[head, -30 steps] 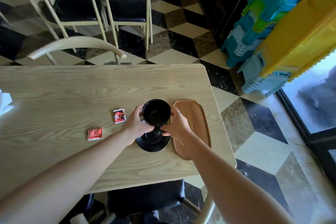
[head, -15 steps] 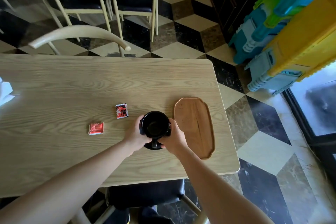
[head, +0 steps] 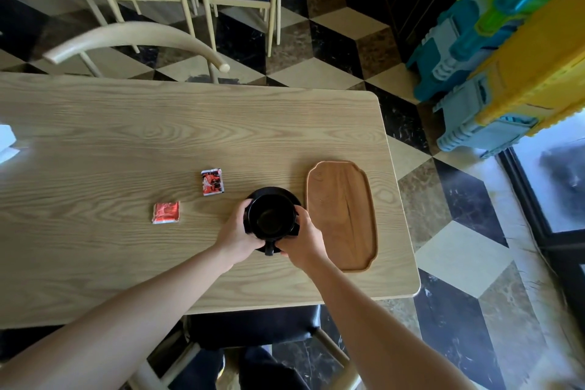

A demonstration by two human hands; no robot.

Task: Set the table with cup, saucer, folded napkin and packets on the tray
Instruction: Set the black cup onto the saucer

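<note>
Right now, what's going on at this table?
A person is setting up a tray. The left hand and right hand grip a black cup right over its black saucer on the wooden table. Whether the cup has touched down is hard to tell. The wooden tray lies just to their right. Two red packets lie on the table to the left. None of these is on the tray yet.

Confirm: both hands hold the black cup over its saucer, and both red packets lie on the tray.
Wrong only on the packets: the head view shows them on the table, left of the cup, not on the tray. The left hand and right hand hold it.
</note>
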